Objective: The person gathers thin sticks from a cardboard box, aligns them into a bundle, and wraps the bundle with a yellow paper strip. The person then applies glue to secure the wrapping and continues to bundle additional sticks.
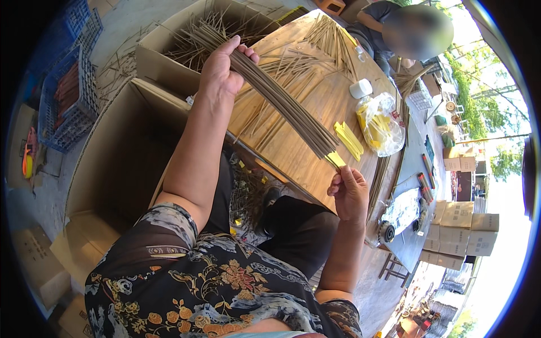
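Observation:
My left hand (pixel 222 67) is wrapped round the upper part of a bundle of thin brown sticks (pixel 284 106), which look like incense sticks. The bundle slants down to the right over the wooden table (pixel 265 127). At its lower end, a yellow strip (pixel 334 159) is pinched between the thumb and fingers of my right hand (pixel 350 192). Whether the strip goes round the sticks, I cannot tell. More yellow strips (pixel 349 141) lie in a small pile just beyond my right hand, beside a clear plastic bag (pixel 382 125) with yellow strips inside.
Loose sticks (pixel 329 42) are strewn over the table's far side, near a white cup-like container (pixel 360 88). A cardboard box (pixel 163 61) full of sticks and another open box (pixel 124 152) stand at my left. Across the table sits another person (pixel 372 22). Blue crates (pixel 70 101) stand far left.

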### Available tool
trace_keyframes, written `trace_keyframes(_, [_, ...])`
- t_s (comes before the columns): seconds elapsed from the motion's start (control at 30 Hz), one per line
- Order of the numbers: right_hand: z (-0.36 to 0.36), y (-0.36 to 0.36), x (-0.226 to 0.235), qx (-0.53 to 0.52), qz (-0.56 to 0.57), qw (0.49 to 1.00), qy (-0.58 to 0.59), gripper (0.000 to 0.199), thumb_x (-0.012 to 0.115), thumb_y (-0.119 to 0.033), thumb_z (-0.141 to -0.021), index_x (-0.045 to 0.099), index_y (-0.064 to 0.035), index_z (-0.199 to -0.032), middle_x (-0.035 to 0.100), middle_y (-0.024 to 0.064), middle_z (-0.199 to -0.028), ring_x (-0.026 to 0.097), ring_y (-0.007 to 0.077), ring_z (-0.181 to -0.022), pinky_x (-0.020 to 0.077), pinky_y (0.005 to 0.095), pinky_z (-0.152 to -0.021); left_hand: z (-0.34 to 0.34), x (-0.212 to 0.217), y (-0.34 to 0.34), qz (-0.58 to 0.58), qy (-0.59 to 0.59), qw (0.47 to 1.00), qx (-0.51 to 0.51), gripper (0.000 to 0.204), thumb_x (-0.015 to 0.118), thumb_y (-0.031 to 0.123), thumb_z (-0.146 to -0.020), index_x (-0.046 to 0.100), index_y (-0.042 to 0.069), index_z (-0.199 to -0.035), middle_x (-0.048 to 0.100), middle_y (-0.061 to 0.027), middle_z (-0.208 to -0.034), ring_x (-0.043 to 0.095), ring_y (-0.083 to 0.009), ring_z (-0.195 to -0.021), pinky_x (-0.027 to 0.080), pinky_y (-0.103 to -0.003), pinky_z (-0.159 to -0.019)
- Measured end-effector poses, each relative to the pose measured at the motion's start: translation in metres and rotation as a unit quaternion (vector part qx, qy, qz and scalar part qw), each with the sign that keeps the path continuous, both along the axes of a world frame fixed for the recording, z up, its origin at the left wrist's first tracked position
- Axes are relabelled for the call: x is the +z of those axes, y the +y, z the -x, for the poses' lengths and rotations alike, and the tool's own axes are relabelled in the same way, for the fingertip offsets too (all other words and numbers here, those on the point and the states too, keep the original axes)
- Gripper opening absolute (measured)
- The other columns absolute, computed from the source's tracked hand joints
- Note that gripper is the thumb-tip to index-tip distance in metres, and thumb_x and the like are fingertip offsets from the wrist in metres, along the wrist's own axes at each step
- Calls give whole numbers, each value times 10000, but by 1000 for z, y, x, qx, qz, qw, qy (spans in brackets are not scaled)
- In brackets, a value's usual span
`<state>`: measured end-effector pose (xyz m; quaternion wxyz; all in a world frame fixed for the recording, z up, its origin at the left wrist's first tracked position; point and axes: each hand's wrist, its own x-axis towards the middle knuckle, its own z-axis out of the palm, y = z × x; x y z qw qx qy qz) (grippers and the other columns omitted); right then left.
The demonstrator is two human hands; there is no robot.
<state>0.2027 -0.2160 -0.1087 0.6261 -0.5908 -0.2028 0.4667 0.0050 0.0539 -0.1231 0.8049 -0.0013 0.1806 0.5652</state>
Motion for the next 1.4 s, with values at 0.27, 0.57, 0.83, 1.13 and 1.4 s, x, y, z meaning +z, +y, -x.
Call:
trace_keyframes(0.27, [-14, -15, 12, -21, 25, 996, -78, 208, 539, -189, -881, 552, -9, -778, 441, 4, -495, 340, 76, -364, 257, 205, -344, 8, -6, 9, -1, 12, 999, 41, 148, 588, 92, -817, 474, 15, -762, 474, -75, -678, 488, -204, -610, 481, -367, -584])
trace_keyframes(0.57, [-56, 23, 46, -29, 103, 955, -275, 229, 571, -178, -836, 574, 43, -895, 565, 58, -676, 512, 98, -551, 435, 214, -497, 26, -15, 20, -57, 31, 997, 30, 150, 597, 91, -808, 484, 29, -732, 471, -68, -655, 472, -185, -579, 454, -344, -559])
trace_keyframes(0.83, [-6, 157, 75, 154, -112, 973, -133, 318, 510, -269, -893, 525, 8, -1048, 613, 126, -951, 593, 204, -907, 467, 332, -844, 3, -7, -2, -138, 23, 978, -154, 136, 613, 108, -808, 519, 46, -730, 528, -44, -632, 498, -135, -560, 428, -271, -560])
trace_keyframes(1.13, [47, 97, 15, 254, 6, 918, -303, 546, 725, -212, -726, 454, 17, -1141, 580, 69, -868, 540, 117, -827, 446, 259, -721, -43, 40, -66, -294, 90, 941, -143, 97, 636, 108, -786, 569, 39, -780, 542, -29, -648, 522, -131, -566, 452, -263, -551])
trace_keyframes(1.4, [21, 83, 16, 99, -144, 938, -298, 415, 666, -78, -744, 480, -1, -1107, 565, 47, -957, 527, 105, -859, 450, 258, -746, -85, 85, -115, -484, 178, 840, -168, 192, 670, 117, -756, 562, 29, -888, 555, -20, -728, 535, -105, -652, 441, -242, -632])
